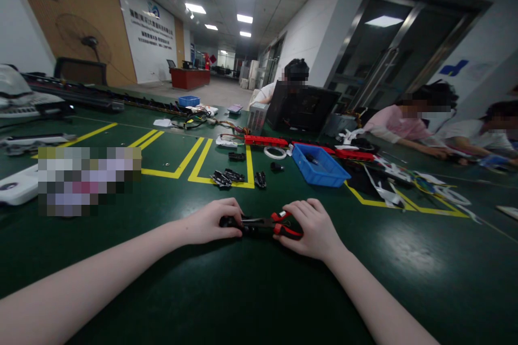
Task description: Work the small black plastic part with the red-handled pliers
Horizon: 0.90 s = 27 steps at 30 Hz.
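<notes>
Starting at the far left: got a white gadget (19, 184) at the edge, right next to a blurred-out patch, so can't say much about that one. Up in the upper left, can spot a fan (89, 40) and a chair (81, 71) below it. Moving right, can see yellow tape (161, 173) laid out in boxes on the green table (162, 291). Also got a red desk (190, 78) way back, upper left of centre, plus a small bin (189, 101) under it in the frame.

Now just below the middle of the frame. With the left hand (218, 221), pinching a black part (229, 222) between thumb and fingers, mostly covered up. Above that, see a bunch of black bits (222, 179) in and beside a taped box. Just right of the part, see pliers (268, 223) lying level, pointing left and reaching right up to it. Can't tell about any actual bite on it. With the right hand (313, 229), curled around the red-and-black handles, held spread apart.

Further up, got a red strip (266, 141), a white ring (266, 154), a person (297, 71) behind a black case (305, 108), then a blue tub (329, 178). Far right, see a pink sleeve (386, 120) leaning in.
</notes>
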### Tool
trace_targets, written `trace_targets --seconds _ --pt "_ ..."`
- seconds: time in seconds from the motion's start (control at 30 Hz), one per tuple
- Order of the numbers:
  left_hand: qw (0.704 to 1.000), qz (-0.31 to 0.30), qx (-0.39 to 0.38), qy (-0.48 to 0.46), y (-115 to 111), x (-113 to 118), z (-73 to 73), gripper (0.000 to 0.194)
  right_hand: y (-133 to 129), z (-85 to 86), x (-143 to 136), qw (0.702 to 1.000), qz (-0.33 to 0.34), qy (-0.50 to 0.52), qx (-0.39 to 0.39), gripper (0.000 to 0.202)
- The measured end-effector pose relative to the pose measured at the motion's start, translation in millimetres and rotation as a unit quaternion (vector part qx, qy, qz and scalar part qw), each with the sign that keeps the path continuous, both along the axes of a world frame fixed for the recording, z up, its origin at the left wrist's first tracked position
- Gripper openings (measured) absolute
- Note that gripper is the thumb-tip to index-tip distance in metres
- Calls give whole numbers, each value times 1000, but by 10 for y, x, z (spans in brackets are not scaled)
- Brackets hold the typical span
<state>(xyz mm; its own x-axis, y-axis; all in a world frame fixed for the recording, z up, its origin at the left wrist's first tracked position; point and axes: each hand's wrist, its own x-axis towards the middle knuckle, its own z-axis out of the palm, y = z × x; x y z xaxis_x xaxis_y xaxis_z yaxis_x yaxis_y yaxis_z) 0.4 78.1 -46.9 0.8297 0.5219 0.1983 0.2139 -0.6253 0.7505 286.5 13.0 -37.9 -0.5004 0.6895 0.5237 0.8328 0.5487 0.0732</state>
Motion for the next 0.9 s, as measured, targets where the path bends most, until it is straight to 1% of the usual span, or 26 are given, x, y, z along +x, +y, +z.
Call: trace_targets --seconds 0.5,0.6,0.77,0.9 --pt "1000 -2 9 3 17 -9 -2 13 -7 -3 -28 1000 10 -23 -4 42" --pt "1000 -7 11 1 26 -12 -22 14 -6 9 -33 1000 10 -27 -6 42" --pt "1000 -10 22 -7 38 -14 -59 10 0 20 -42 999 14 -32 9 42" --pt "1000 -11 17 -6 29 -16 -31 10 7 14 -29 999 12 -38 9 43"
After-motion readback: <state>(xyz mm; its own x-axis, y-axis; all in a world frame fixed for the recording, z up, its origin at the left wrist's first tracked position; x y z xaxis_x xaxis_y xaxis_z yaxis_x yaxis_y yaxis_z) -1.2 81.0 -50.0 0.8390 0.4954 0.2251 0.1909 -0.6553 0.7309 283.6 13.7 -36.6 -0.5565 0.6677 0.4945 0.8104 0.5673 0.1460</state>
